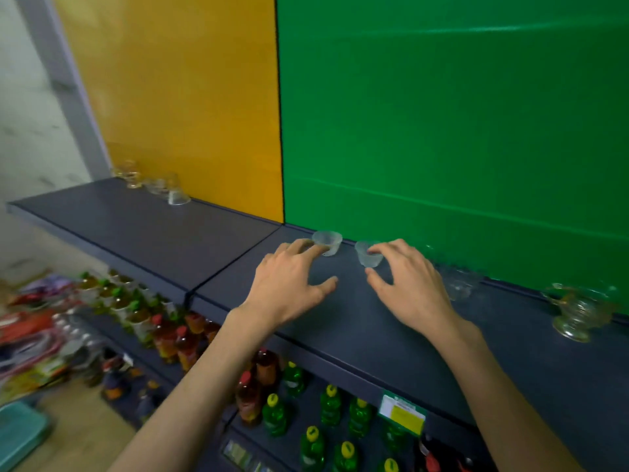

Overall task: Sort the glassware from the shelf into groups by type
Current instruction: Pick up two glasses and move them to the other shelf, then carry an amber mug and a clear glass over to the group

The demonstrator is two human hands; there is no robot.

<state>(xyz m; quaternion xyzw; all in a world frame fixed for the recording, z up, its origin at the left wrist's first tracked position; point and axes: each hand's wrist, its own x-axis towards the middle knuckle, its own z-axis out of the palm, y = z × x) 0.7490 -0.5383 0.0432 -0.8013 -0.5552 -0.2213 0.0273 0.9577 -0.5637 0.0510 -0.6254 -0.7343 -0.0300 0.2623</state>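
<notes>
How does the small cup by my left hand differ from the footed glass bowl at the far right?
The cup is small, plain and frosted; the bowl is larger, clear and patterned. The cup sits flat; the bowl stands on a foot. The left hand reaches the cup; no hand is near the bowl. Both stand upright on the shelf.

1. The left hand's fingers (308,246) cover the near side of one small frosted plastic cup (327,242); whether they touch it is unclear.
2. The right hand's fingers (381,249) hide part of a second frosted cup (367,257).
3. The clear glass bowl (457,286) behind the right hand (410,284) is half hidden and smeared.
4. The far cluster of clear glasses (153,181) is too blurred to count.
5. The lower shelf's bottles (332,408) have unreadable labels.
</notes>
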